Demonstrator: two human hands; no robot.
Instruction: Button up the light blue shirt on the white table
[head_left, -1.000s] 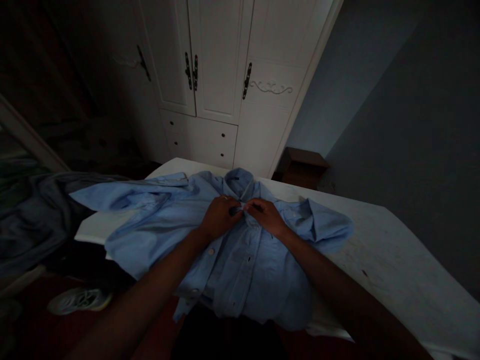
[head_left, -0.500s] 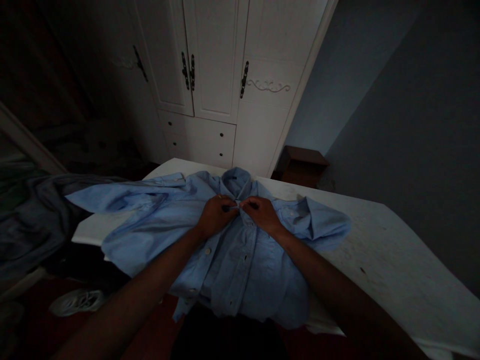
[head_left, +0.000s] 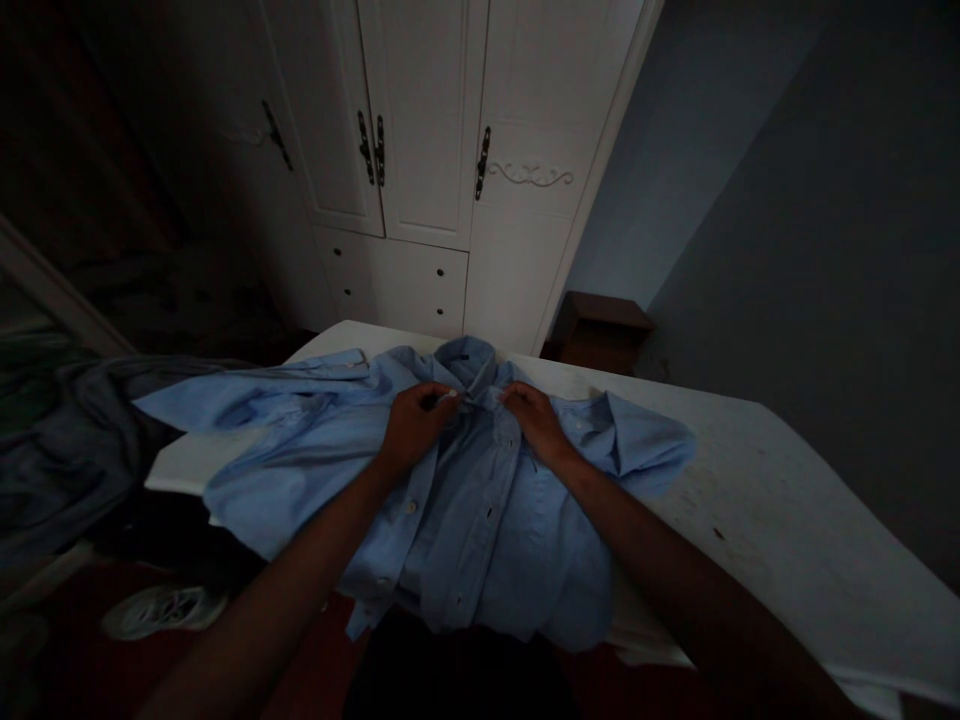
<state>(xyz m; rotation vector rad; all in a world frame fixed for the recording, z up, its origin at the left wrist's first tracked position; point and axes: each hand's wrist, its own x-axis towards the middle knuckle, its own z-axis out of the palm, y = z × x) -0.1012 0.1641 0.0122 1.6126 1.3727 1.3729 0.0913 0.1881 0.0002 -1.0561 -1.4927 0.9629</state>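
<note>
A light blue button-up shirt (head_left: 300, 460) lies spread on a white table, collar at the far side and its front parted in the middle. Just below the collar, my left hand (head_left: 417, 420) pinches the left front edge, a pale button showing at its fingertips. My right hand (head_left: 534, 418) pinches the opposite front edge, the one with the buttonholes. A small gap separates the two edges. Lower down, the shirt front hangs over the near table edge.
The white table (head_left: 765, 520) extends to the right. Dark grey cloth (head_left: 97, 430) is heaped at the left. Beyond stand a white wardrobe (head_left: 420, 180) and a small brown cabinet (head_left: 604, 325). A white shoe (head_left: 161, 610) sits on the red floor.
My hands have moved apart from where they met at the front opening. The left has gone left and the right slightly right, and the upper front edges have parted.
</note>
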